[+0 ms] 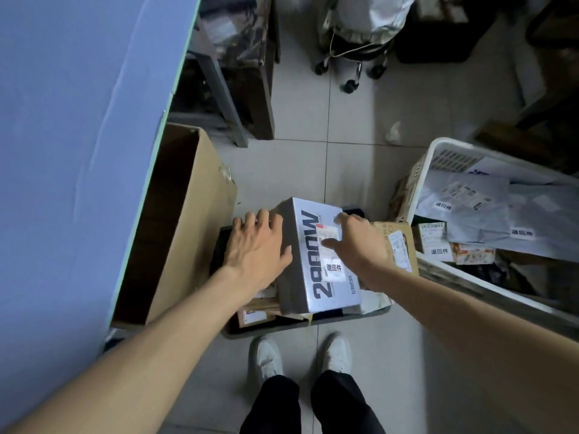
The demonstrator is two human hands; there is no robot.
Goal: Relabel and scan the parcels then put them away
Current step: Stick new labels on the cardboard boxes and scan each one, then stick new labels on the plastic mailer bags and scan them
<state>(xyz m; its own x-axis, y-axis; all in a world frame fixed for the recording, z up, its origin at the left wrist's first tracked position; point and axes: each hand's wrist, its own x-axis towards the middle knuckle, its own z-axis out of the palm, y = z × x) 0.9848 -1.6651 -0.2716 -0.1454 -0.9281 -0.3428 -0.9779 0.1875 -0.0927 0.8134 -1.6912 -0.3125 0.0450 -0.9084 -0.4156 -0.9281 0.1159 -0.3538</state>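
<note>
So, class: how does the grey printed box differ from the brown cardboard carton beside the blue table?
The grey printed box is closed and stickered; the brown cardboard carton stands open, with no label showing. The box lies tilted atop parcels; the carton stands on the floor. Both are rectangular.

Both arms out front now, reaching down, forearms bare, elbows wide, wrists angling in twd each other. L hand goes palm down, fingers straight & spread, flat against the left side of the parcel, thumb up by its top edge. R hand sits on the parcel's top face, index stretched fwd, thumb out to the left, both tips touching; other fingers hidden behind the hand.
</note>
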